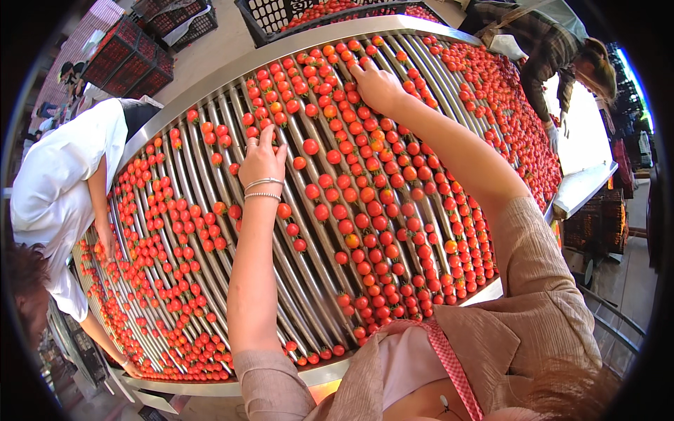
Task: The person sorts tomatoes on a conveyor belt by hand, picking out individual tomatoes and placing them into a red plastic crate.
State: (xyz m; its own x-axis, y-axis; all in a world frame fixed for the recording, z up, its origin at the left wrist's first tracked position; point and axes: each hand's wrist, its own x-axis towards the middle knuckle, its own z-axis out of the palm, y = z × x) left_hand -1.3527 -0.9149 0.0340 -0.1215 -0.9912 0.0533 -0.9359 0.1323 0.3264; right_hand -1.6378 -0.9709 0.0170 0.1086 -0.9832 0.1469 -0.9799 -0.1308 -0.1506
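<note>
Rows of red cherry tomatoes (375, 209) lie in the grooves of a metal roller conveyor (310, 279) in front of me. My left hand (261, 164), with bracelets at the wrist, rests low over the rollers left of the middle. Its fingers touch or cover a few tomatoes, and whether one is held cannot be made out. Farther back, my right hand (375, 87) reaches across to the far part of the rollers. Its fingertips are down among tomatoes near the far rail, and what lies under them is hidden. A few tomatoes look more orange than the rest.
A co-worker in white (63, 173) leans over the conveyor's left end. Another person in a plaid shirt (547, 52) bends at the right end by a dense tomato heap (505, 100). Black crates (258, 21) stand beyond the metal rail (221, 76); stacked crates (129, 58) stand farther left.
</note>
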